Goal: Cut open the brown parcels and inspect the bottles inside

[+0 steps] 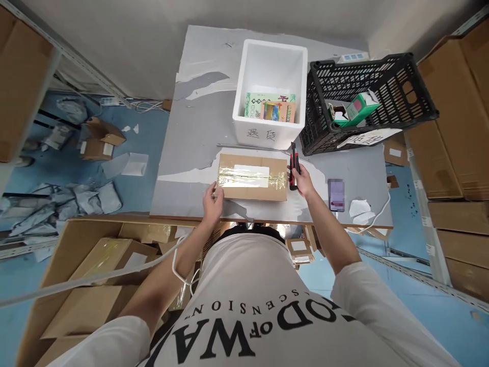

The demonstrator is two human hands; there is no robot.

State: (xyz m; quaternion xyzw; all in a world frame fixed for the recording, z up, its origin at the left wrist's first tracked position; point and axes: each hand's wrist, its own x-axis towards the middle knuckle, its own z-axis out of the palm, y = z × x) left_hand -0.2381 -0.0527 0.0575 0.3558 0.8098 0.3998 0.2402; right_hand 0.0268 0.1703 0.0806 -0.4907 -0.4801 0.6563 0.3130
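Observation:
A sealed cardboard box [252,192] lies lengthwise on the grey table, with clear tape and a white label [250,175] on its top. A dark line runs along the tape over the label. My left hand [213,201] is at the box's near left corner, fingers curled and gripping its edge. Off the right end, my right hand [303,181] is closed around a red and black utility knife [293,168], which points away from me. Whether its blade is out I cannot tell.
Behind the box stand a white foam bin [270,69] with printed packets and a black plastic crate [408,94] holding a green carton. A phone [336,195] and paper scraps [361,211] lie on the right. A large carton of boxes [49,265] is at lower left, with a white cable across it.

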